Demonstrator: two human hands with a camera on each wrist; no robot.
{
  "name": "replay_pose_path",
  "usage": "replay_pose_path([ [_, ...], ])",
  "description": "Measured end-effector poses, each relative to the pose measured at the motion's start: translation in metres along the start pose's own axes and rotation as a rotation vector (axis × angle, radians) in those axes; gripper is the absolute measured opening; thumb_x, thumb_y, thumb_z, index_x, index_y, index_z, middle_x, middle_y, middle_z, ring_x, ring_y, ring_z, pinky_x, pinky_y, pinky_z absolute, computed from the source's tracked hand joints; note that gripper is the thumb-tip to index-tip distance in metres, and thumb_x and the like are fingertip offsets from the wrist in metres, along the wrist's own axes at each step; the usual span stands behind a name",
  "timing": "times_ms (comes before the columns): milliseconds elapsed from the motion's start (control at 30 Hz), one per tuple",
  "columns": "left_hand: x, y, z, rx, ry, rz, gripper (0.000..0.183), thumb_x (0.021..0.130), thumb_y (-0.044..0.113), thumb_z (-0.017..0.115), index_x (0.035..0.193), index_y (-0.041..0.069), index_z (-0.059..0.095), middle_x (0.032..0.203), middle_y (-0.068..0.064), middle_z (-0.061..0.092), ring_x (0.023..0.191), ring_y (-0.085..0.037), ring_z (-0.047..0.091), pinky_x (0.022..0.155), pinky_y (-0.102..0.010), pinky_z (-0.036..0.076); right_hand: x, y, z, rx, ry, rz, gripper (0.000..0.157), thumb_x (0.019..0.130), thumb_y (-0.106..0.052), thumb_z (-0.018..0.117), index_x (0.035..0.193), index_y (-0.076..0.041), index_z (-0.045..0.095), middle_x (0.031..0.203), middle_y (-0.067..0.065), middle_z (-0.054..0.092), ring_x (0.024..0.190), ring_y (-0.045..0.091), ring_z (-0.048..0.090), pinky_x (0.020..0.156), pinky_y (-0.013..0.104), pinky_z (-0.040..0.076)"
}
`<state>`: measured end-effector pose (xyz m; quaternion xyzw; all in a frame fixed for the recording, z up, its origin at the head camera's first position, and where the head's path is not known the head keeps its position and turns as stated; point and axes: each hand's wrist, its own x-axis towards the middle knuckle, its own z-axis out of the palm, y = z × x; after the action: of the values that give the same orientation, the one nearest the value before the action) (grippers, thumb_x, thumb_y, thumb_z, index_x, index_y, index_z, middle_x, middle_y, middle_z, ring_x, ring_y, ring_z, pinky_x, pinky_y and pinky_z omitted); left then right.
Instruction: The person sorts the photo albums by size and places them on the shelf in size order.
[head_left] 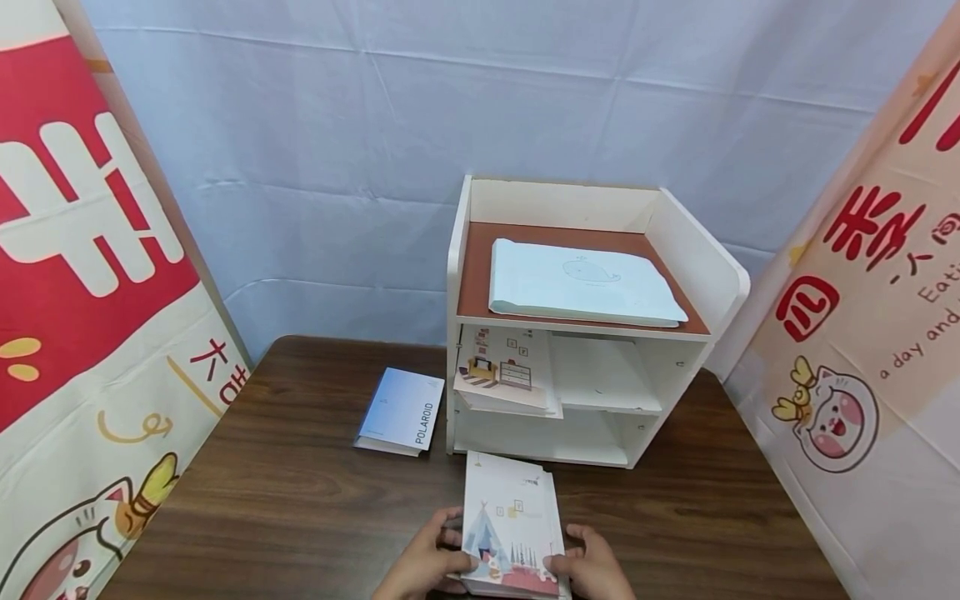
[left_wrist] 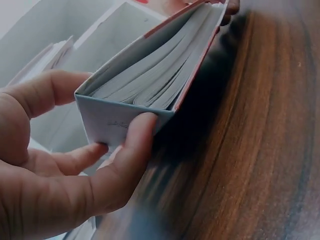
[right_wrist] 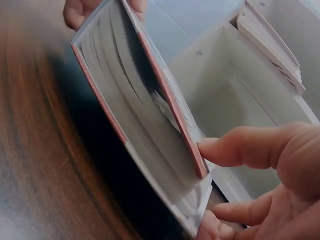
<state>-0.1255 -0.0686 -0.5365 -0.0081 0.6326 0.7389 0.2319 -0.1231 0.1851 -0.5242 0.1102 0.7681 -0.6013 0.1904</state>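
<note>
Head view: left hand [head_left: 429, 557] and right hand [head_left: 592, 567] clamped on a tent-printed book [head_left: 513, 521]; white shelf unit [head_left: 697, 262] beyond.

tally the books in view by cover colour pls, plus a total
White, illustrated rectangular books: 2, the held book and the shelved book
Blue-gradient rectangular book marked POLAROID: 1
Pale blue rectangular book with whale drawing: 1
Total: 4

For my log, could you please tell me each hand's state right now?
Left hand: holding the tent-illustrated hardcover book.
Right hand: holding the same book.
</note>
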Motion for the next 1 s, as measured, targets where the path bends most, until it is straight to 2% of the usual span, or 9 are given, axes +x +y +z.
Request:
replay_pose_path([
  [167,-0.001,0.001,-0.003,-0.042,-0.021,-0.027,0.075,0.072,-0.005,0.06,0.14,-0.001,0.029,0.094,-0.016,0.053,0.073,-0.025,0.061,0.057,-0.041,0.054,-0.001,0.005,-0.005,0.147,-0.113,-0.028,0.073,0.073,0.003,0.067,0.128,0.023,0.025,0.082,0.01,0.058,0.068,0.016,0.057,0.059,0.029,0.048],
  [367,-0.001,0.002,-0.001,-0.094,-0.011,-0.004,0.081,0.067,-0.008,0.057,0.141,0.003,0.027,0.098,-0.02,0.049,0.075,-0.028,0.06,0.06,-0.045,0.054,0.001,0.008,-0.006,0.267,-0.114,-0.091,0.078,0.068,0.006,0.065,0.132,0.015,0.021,0.085,0.011,0.053,0.072,0.019,0.057,0.061,0.031,0.049],
  [733,-0.002,0.003,0.001,-0.095,0.007,0.015,0.081,0.065,-0.008,0.056,0.14,0.004,0.028,0.099,-0.019,0.049,0.074,-0.028,0.059,0.059,-0.044,0.054,-0.002,0.002,-0.007,0.242,-0.1,-0.104,0.078,0.07,0.005,0.067,0.133,0.013,0.022,0.086,0.013,0.055,0.072,0.021,0.058,0.062,0.032,0.049],
  [1000,-0.012,0.017,0.012,-0.1,-0.006,0.036,0.084,0.064,-0.005,0.06,0.141,0.005,0.028,0.1,-0.019,0.048,0.078,-0.025,0.059,0.061,-0.041,0.054,-0.016,-0.01,-0.017,0.247,-0.113,-0.109,0.081,0.071,-0.001,0.068,0.135,0.012,0.019,0.089,0.014,0.055,0.077,0.022,0.058,0.067,0.033,0.049],
])
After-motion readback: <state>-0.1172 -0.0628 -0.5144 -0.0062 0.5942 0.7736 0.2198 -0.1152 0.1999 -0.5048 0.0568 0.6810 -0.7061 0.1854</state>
